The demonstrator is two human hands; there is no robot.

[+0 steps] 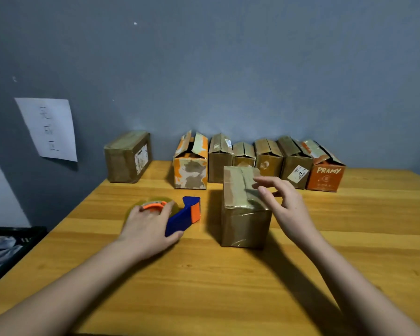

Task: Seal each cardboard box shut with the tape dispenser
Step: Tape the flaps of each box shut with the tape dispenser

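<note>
Wooden table [228,287]: six back-row boxes [257,161] flaps open, contents hidden.

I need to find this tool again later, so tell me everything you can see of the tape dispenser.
The tape dispenser is blue plastic with orange parts and holds a roll of clear, yellowish tape at its left end. It lies on the wooden table, left of the taped box and apart from it, its orange-faced head toward that box. The left hand rests over roll and handle. Its blade is not discernible.

The surface [204,287] was smooth varnished wood, the near box [243,214] matt cardboard under glossy tape (dispenser [182,218] shiny plastic).
</note>
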